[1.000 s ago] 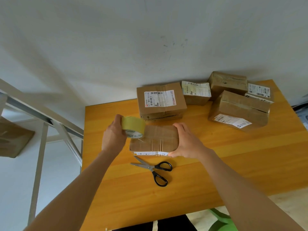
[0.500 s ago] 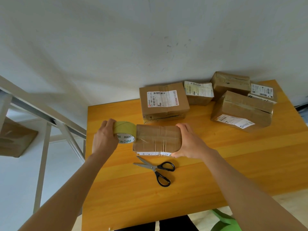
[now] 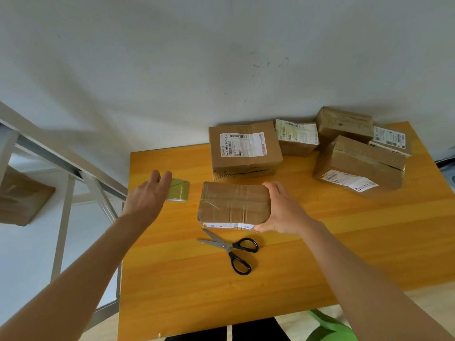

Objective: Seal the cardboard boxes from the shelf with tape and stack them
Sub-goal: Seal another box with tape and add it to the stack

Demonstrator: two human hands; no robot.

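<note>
Seen from the head camera, the small brown cardboard box, banded with clear tape, lies flat on the orange wooden table. The right hand grips the box's right end, thumb at the near edge and fingers curled over the far edge. Half a second ago the left hand held the yellow-green roll of packing tape against the box's left end. Now the roll lies on the table just left of the box, and the hand is open over it with straight fingers; I cannot tell whether they touch it. The black-handled steel scissors lie just in front of the box. Behind the box and to its right sit several other labelled brown cardboard boxes. Taping of this box looks finished, so stacking it probably comes next.
</note>
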